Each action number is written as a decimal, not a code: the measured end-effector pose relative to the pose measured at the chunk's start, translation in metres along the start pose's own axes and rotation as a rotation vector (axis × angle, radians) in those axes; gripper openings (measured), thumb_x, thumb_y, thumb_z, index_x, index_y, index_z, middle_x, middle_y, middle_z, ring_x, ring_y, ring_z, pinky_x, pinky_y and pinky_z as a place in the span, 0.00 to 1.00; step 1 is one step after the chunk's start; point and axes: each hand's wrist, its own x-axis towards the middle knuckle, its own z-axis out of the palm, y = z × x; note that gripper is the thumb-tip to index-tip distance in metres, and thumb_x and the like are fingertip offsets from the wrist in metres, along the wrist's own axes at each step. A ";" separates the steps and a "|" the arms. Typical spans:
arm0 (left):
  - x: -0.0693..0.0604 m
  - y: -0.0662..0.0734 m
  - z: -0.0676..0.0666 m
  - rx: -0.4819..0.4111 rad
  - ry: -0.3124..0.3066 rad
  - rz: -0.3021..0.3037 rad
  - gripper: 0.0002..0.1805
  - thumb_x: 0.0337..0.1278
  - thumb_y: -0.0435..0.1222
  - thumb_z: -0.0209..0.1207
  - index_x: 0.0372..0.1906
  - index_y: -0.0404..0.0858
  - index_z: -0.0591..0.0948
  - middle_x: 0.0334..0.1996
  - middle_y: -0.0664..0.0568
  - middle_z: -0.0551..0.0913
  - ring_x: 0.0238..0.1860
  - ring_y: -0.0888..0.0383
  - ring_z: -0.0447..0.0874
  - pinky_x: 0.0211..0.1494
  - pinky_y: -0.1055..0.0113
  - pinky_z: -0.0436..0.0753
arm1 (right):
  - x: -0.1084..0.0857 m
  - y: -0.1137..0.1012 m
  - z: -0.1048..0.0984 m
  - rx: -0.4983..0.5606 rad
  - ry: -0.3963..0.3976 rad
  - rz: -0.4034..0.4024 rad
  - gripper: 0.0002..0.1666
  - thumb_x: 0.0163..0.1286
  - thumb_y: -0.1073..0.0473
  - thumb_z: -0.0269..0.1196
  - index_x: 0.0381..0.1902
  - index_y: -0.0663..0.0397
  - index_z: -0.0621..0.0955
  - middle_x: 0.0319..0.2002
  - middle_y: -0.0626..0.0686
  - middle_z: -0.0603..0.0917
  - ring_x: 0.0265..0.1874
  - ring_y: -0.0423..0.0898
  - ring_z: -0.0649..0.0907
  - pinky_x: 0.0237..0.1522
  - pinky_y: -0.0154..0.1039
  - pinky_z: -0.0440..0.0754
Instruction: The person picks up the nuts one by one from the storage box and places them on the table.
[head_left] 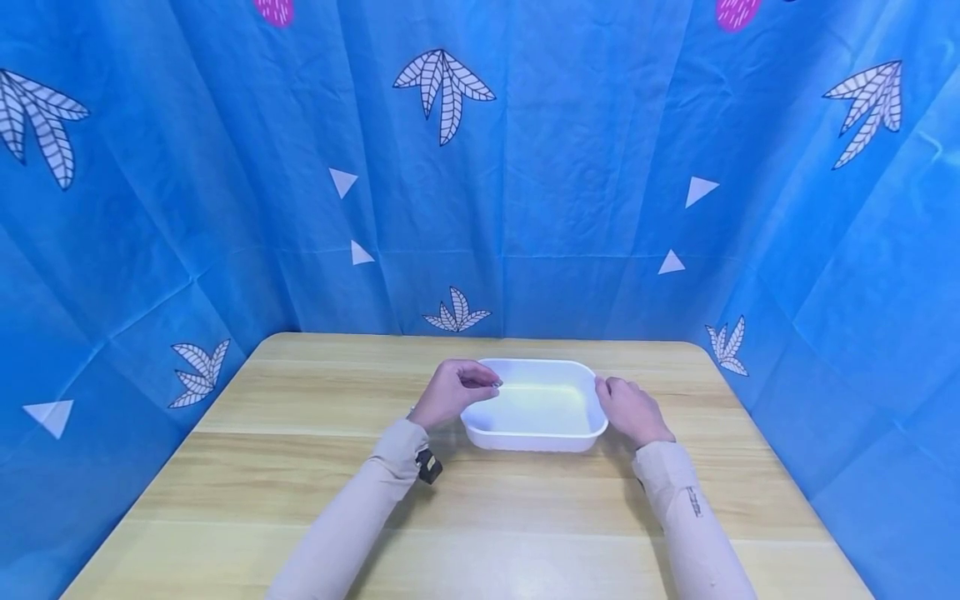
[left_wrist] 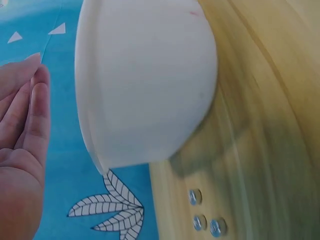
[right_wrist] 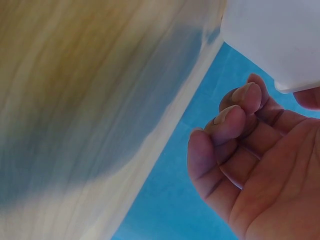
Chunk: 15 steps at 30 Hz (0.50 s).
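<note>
A white rectangular plastic tub (head_left: 536,440) with rounded corners is at the middle of the wooden table. Over its left rim, my left hand (head_left: 453,393) pinches a small shiny metal piece (head_left: 497,384) between thumb and fingertips; its exact kind is too small to tell. At the opposite side my right hand (head_left: 633,410) grips the tub's right rim. In the right wrist view, the other fingers (right_wrist: 227,122) curl loosely below the tub's corner. Three small round metal pieces (left_wrist: 199,222) lie on the table in the left wrist view; the head view does not show them.
The light wooden table (head_left: 480,508) has rounded far corners. Blue patterned curtains (head_left: 585,167) hang behind it and along both sides. A dark device (head_left: 429,467) is strapped at the left wrist.
</note>
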 end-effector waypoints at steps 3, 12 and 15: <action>-0.003 -0.002 -0.004 -0.006 0.010 -0.008 0.12 0.57 0.32 0.72 0.46 0.39 0.89 0.44 0.48 0.92 0.44 0.58 0.91 0.51 0.68 0.89 | 0.000 0.000 0.000 0.001 -0.003 0.003 0.35 0.84 0.42 0.37 0.50 0.62 0.83 0.43 0.61 0.88 0.47 0.63 0.86 0.51 0.64 0.83; -0.009 -0.012 -0.016 -0.004 0.038 -0.021 0.11 0.57 0.31 0.72 0.46 0.38 0.89 0.44 0.47 0.92 0.44 0.58 0.91 0.51 0.69 0.89 | 0.000 0.000 -0.001 0.001 -0.012 0.014 0.34 0.85 0.43 0.38 0.49 0.62 0.83 0.41 0.60 0.87 0.45 0.60 0.86 0.51 0.62 0.83; -0.011 -0.017 -0.019 -0.010 0.048 -0.022 0.11 0.57 0.31 0.72 0.45 0.37 0.89 0.43 0.46 0.92 0.44 0.57 0.91 0.51 0.70 0.89 | 0.001 0.000 -0.001 -0.001 -0.015 0.015 0.34 0.85 0.43 0.38 0.49 0.61 0.83 0.40 0.59 0.87 0.44 0.60 0.86 0.50 0.62 0.83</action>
